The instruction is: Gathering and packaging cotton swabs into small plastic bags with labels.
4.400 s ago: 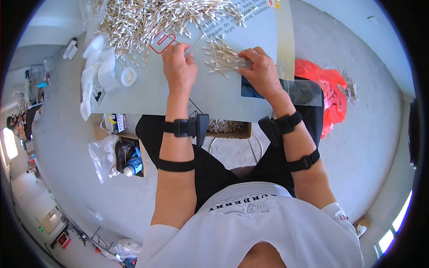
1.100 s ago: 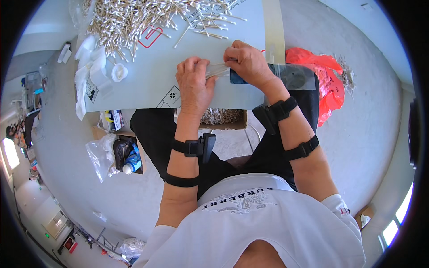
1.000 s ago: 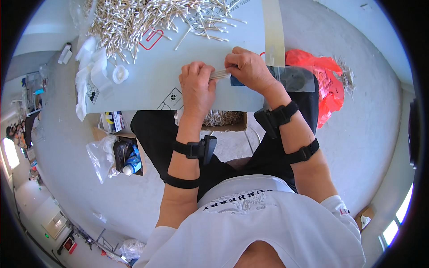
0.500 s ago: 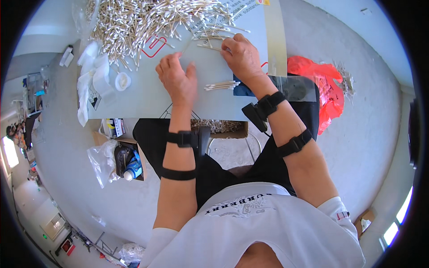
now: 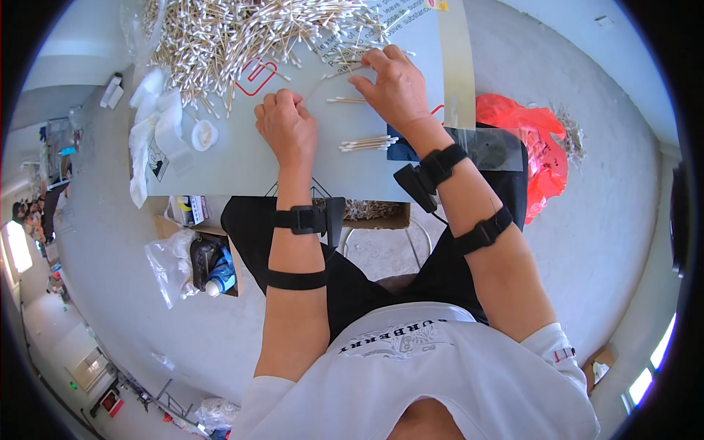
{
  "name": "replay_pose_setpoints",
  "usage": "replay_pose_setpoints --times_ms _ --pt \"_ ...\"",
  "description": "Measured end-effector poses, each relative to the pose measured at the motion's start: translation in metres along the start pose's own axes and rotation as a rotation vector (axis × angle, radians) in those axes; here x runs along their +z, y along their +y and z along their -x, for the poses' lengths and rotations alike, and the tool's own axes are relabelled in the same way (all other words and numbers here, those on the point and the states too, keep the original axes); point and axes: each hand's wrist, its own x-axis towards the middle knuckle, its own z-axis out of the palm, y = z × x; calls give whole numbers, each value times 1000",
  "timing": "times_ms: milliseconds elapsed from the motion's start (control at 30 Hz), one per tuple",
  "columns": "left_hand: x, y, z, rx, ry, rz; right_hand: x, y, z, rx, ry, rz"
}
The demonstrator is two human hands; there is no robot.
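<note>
Left hand (image 5: 288, 128): fingers curled, thumb side turned inward; whether it has hold of anything cannot be told.

Right hand (image 5: 398, 89): half-open, thumb and forefinger parted; loose swabs (image 5: 346, 100) at the fingertips, no firm grip visible.

Small bundle of swabs (image 5: 367, 144): laid roughly parallel on the bench (image 5: 246, 165), nearer the body than the hands, untouched.

Heap of swabs (image 5: 242, 44): far left of the bench, jumbled, white-tipped, pale-shafted. Handling, by judgement: very light, thin and fairly stiff, apt to roll; tips soft; best taken mid-shaft, or several squared together.

Round white tub (image 5: 204, 136): left, beside crumpled white film (image 5: 172, 126).

Red plastic bag (image 5: 539, 158): right, beyond the bench.

Obscured: left fingertips; a blurred pale streak between the hands; the heap's far edge, cut off; contents of the cardboard box (image 5: 400, 221), partly under the bench.
</note>
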Motion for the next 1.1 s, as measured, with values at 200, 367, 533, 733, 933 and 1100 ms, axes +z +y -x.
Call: replay_pose_setpoints --times_ms 200,367,533,733,933,1100 --pt "1 -6 2 11 62 27 11 1 -14 -131 -15 178" --pt "3 -10 4 27 99 61 10 8 -14 -114 -119 207" --pt "4 -13 8 42 143 195 11 17 -4 -185 -18 85" --pt "1 -17 10 112 123 307 9 21 -6 -163 -55 62" --pt "-6 -10 13 273 36 264 7 26 -14 -180 -83 87" --pt "-4 4 11 333 -41 251 2 25 -16 -178 -133 71"
